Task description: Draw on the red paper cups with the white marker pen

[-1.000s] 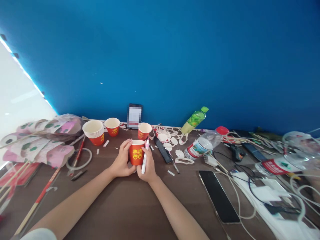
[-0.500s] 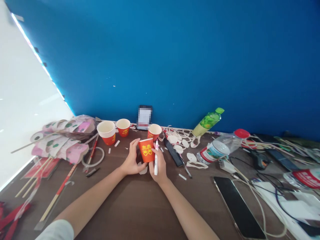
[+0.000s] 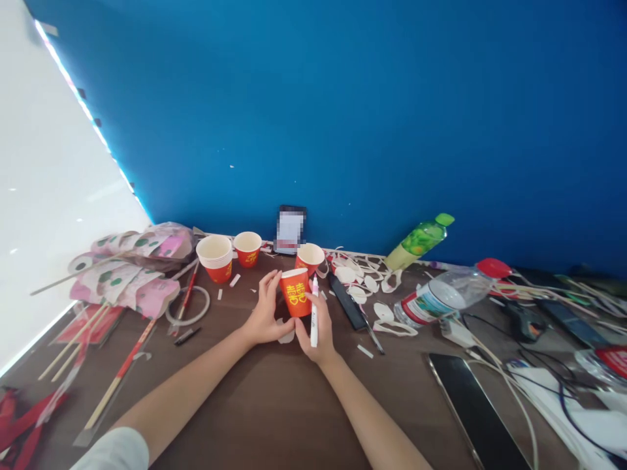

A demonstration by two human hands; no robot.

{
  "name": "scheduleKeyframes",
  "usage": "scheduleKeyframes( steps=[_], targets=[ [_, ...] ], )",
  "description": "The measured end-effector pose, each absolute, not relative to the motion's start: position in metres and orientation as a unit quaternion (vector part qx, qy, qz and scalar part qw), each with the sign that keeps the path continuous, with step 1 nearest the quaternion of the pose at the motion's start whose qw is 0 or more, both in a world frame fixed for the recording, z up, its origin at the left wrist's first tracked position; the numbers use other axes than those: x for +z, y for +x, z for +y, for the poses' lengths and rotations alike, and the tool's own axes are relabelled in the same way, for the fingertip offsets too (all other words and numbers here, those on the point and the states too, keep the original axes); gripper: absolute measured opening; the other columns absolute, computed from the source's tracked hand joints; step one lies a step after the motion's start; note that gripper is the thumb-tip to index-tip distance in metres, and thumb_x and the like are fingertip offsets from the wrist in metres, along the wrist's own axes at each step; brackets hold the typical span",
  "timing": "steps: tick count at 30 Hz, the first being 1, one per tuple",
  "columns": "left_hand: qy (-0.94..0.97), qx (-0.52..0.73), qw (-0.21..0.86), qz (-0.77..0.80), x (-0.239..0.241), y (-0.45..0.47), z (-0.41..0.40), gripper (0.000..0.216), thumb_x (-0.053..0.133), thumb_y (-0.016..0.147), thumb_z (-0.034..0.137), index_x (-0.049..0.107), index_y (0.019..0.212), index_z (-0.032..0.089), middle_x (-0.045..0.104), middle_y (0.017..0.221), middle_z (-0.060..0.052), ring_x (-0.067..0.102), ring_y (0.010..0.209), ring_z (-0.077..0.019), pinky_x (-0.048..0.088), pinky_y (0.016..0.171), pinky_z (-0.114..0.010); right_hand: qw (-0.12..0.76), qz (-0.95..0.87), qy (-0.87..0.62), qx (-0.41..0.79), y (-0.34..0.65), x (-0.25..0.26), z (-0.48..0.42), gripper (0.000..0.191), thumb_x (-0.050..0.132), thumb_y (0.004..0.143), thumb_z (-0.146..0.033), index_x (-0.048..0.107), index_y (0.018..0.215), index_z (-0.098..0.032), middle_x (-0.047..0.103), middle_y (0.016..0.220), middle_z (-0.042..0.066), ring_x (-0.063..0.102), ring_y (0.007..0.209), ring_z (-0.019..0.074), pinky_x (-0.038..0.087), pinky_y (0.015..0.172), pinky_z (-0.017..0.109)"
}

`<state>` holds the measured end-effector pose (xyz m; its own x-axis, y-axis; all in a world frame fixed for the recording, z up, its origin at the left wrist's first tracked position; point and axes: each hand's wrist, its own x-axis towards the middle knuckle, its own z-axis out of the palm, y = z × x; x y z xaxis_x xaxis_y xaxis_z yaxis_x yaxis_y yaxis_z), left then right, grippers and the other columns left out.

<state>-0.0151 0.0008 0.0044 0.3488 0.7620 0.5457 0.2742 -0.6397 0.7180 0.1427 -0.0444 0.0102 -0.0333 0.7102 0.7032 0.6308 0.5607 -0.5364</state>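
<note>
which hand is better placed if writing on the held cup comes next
Probably the right hand: it holds the white marker upright beside the red paper cup, while the left hand grasps the opposite side.

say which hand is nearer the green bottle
Right. The right hand is left of the green bottle; the left hand is farther left, across the held cup.
</note>
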Motion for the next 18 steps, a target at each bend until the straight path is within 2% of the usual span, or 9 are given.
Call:
scheduleKeyframes(
  steps=[8, 15, 18],
  targets=[
    [0.779, 0.456, 0.226, 0.366, 0.0059, -0.0131, -0.0012, 0.102, 0.073, 0.070, 0.032, 0.008, 0.148, 0.029, 0.009, 0.145, -0.015, 0.015, 0.142, -0.0398, 0.027, 0.112, -0.059, 0.523, -0.692, -0.498, 0.002, 0.1387, 0.0063, -0.0388, 0.044, 0.058, 0.084, -0.019, 0.043, 0.126, -0.020, 0.051, 0.131, 0.017, 0.053, 0.124, 0.0300, 0.051, 0.097, 0.049],
    [0.785, 0.449, 0.231, 0.359, 0.0084, -0.0150, -0.0023, 0.103, 0.072, 0.072, 0.039, 0.004, 0.149, 0.030, 0.008, 0.146, -0.015, 0.016, 0.142, -0.0389, 0.029, 0.111, -0.057, 0.527, -0.695, -0.490, 0.002, 0.1390, 0.0082, -0.0416, 0.042, 0.057, 0.084, -0.017, 0.044, 0.124, -0.020, 0.052, 0.131, 0.017, 0.051, 0.126, 0.0290, 0.050, 0.099, 0.049],
    [0.781, 0.444, 0.249, 0.362, 0.0073, -0.0147, -0.0004, 0.104, 0.071, 0.073, 0.043, 0.002, 0.149, 0.029, 0.015, 0.143, -0.016, 0.022, 0.139, -0.0381, 0.030, 0.110, -0.057, 0.531, -0.698, -0.481, 0.008, 0.1392, 0.0099, -0.0414, 0.041, 0.053, 0.086, -0.016, 0.043, 0.126, -0.020, 0.050, 0.135, 0.018, 0.049, 0.129, 0.0292, 0.048, 0.101, 0.051]
  ],
)
